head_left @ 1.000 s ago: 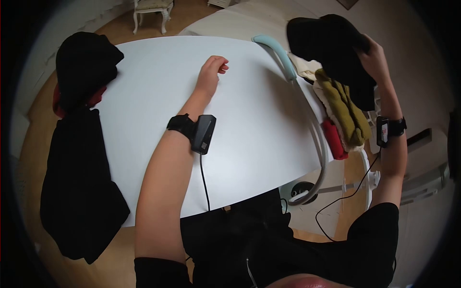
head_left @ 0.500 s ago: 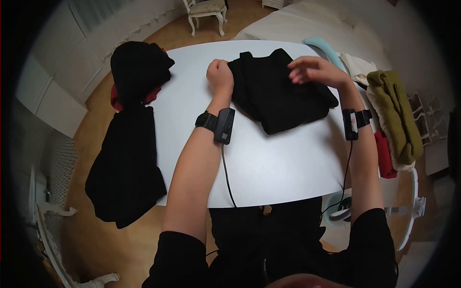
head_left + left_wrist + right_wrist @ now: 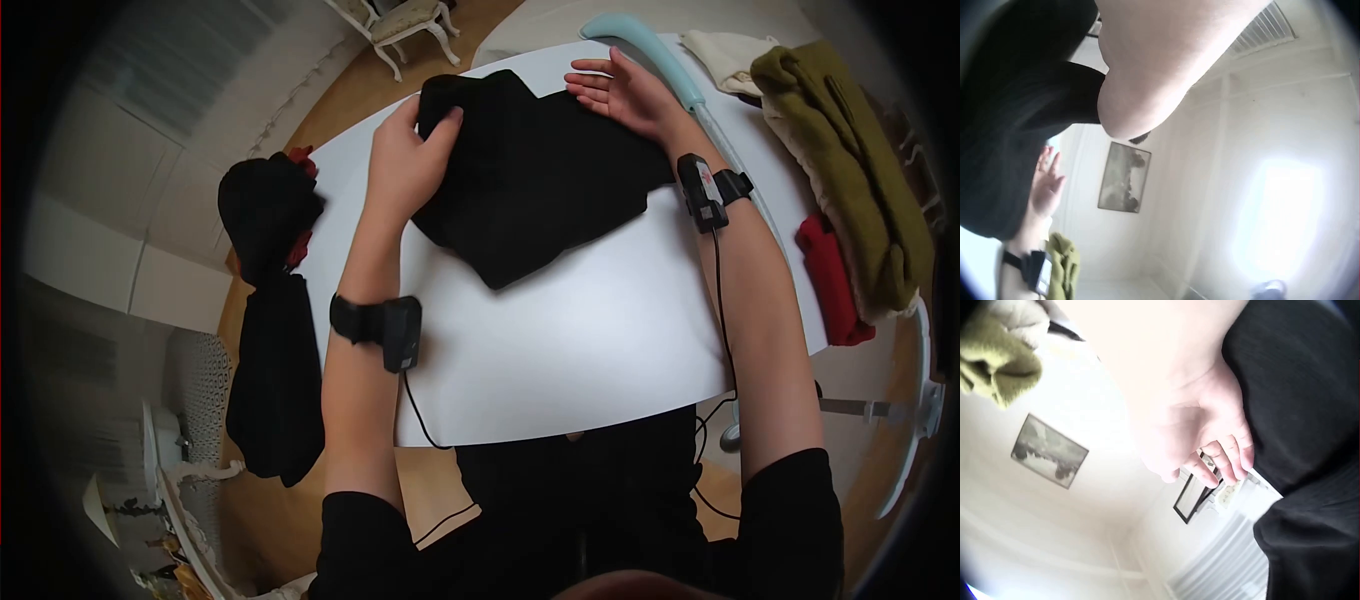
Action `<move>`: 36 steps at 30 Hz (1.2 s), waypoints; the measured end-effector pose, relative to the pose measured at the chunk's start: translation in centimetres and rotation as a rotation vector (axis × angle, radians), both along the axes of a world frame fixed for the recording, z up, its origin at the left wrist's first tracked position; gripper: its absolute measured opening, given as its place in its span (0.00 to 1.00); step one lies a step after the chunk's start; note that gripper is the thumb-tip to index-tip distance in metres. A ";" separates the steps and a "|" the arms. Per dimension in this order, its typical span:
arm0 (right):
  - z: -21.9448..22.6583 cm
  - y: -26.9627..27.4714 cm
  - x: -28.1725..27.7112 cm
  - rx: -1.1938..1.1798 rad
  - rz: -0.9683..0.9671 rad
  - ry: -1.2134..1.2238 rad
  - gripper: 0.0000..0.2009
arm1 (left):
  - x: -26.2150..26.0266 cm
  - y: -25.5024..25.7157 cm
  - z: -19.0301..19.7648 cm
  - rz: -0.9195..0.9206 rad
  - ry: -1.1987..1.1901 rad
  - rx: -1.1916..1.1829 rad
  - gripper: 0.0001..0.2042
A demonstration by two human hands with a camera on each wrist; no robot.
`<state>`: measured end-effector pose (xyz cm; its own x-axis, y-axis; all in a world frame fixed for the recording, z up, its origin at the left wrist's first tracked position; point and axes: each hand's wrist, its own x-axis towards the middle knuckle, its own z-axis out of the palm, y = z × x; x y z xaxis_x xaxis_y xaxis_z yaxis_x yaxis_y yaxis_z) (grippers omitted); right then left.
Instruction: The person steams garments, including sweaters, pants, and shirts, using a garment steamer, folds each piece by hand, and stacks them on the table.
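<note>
In the head view, my left hand point(image 3: 408, 160) grips the left edge of a black garment point(image 3: 540, 170), with the thumb on top of the cloth. The garment spreads over the middle of the white table point(image 3: 580, 345), loosely folded, its near corner pointing at me. At the garment's upper right edge is my right hand point(image 3: 628, 98), its fingers straight and apart, holding nothing. The right wrist view shows this hand point(image 3: 1210, 431) with its fingers extended beside the black cloth point(image 3: 1304, 394). Dark cloth point(image 3: 1016, 106) fills the left side of the left wrist view.
Black clothes point(image 3: 275, 370) lie along the table's left edge, with a black and red bundle point(image 3: 265, 215) behind them. On the right are a folded olive garment point(image 3: 840, 160), a red one point(image 3: 835, 285) and a cream one point(image 3: 725, 60). A light-blue curved bar point(image 3: 640, 60) stands at the back right.
The right hand has brought the black garment from above the right-hand clothes to the table's middle and let go. The left hand, empty at first, now grips its left edge. The head view has swung.
</note>
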<state>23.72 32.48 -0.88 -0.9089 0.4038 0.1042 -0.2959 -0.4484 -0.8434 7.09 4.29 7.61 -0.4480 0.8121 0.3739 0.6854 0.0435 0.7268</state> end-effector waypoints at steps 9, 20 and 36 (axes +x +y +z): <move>0.2 0.9 1.7 -0.116 0.125 0.204 0.29 | 9.8 -2.5 3.1 -1.468 -0.130 -0.413 0.23; 0.0 0.5 1.4 0.013 0.113 0.112 0.28 | 2.5 6.7 -2.6 -0.116 0.464 -0.444 0.38; 0.7 -1.2 0.9 0.223 -0.270 0.080 0.10 | -2.7 0.9 1.4 -0.309 -0.604 0.329 0.22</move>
